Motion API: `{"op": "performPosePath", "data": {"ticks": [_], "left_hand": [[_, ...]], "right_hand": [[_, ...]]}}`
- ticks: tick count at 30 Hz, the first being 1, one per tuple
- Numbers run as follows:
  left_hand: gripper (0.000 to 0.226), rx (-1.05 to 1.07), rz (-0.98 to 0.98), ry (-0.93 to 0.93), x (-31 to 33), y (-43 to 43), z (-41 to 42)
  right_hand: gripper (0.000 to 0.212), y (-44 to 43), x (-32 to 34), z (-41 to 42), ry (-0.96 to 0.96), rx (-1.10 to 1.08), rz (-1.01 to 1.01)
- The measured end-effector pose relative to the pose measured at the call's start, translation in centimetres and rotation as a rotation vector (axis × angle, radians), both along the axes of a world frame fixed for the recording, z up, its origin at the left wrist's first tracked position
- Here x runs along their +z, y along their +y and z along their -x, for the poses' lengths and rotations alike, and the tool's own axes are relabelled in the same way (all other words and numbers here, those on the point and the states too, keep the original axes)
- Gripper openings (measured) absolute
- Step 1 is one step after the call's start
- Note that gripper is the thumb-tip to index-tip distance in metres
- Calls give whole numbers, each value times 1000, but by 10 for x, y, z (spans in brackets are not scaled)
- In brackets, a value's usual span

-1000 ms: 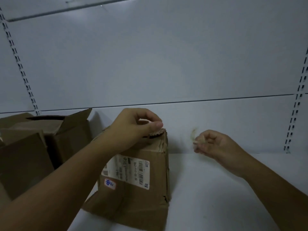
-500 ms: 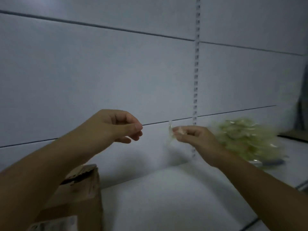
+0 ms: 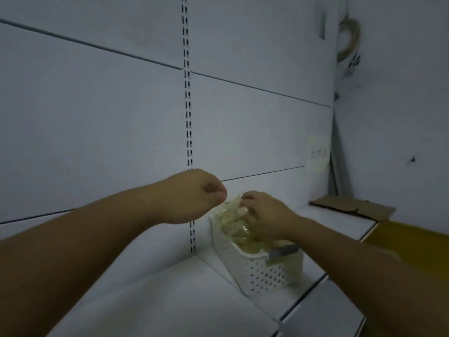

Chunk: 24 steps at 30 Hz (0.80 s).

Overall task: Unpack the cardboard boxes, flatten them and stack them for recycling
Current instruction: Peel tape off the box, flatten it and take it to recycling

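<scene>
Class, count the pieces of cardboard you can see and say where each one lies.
1. A flattened cardboard piece lies on the white shelf at the far right, near the corner. More may sit outside the view.

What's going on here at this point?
A person's right hand reaches into a white perforated basket on the shelf, fingers on the crumpled clear tape heaped in it. The left hand hovers beside it, curled into a fist, nothing visible in it. A flattened cardboard piece lies further right.
</scene>
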<state>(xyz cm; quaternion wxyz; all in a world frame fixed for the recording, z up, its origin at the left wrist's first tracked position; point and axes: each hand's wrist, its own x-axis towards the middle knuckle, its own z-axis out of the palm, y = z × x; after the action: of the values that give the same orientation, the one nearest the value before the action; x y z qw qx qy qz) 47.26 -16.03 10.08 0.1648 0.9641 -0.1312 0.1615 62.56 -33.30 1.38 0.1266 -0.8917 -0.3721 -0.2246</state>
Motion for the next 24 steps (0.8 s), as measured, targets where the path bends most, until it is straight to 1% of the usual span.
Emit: {"op": "performPosePath", "data": {"ticks": [2,4,7,9,10,12,14,15,16,18,19,21,23,24], "left_hand": [[39,8,46,-35,-14,-20,-40],[50,36,59,8,-31,-35,-81],[55,109,-18,137,-58,-50,-135],[53,143,-133,195,-74,-58,-160],[53,135,-159,206,-82,-62,-168],[54,110,-113,239,-91,-65,-177],[54,95,-68,301,-96,-61,-179],[52,93,-68,346,-100,-58,-179],[49,93,-91,381,-104,-55,-179],[42,109,-140,427,-111,-51,-179],[39,114,-182,448,-114,-50,-179],[38,139,-357,452,-116,-51,-180],[42,195,-524,437,-119,-51,-181],[43,228,-556,444,-121,-52,-181]], "right_hand": [[45,-6,-6,-5,44,33,45],[56,-20,-11,-8,154,97,40],[74,-41,-23,-7,337,186,-9],[78,-55,-28,-10,435,205,-70],[77,-61,-27,-13,480,197,-86],[64,-70,-24,-22,557,206,-95],[53,-69,-21,-32,625,231,-58],[51,-65,-20,-36,654,238,-30],[49,-61,-18,-39,689,233,-15],[35,-53,-12,-46,742,221,13],[34,-49,-9,-51,736,245,49],[43,-44,-5,-59,710,267,111],[39,-42,-12,-67,687,231,132],[40,-41,-17,-67,647,213,149]]}}
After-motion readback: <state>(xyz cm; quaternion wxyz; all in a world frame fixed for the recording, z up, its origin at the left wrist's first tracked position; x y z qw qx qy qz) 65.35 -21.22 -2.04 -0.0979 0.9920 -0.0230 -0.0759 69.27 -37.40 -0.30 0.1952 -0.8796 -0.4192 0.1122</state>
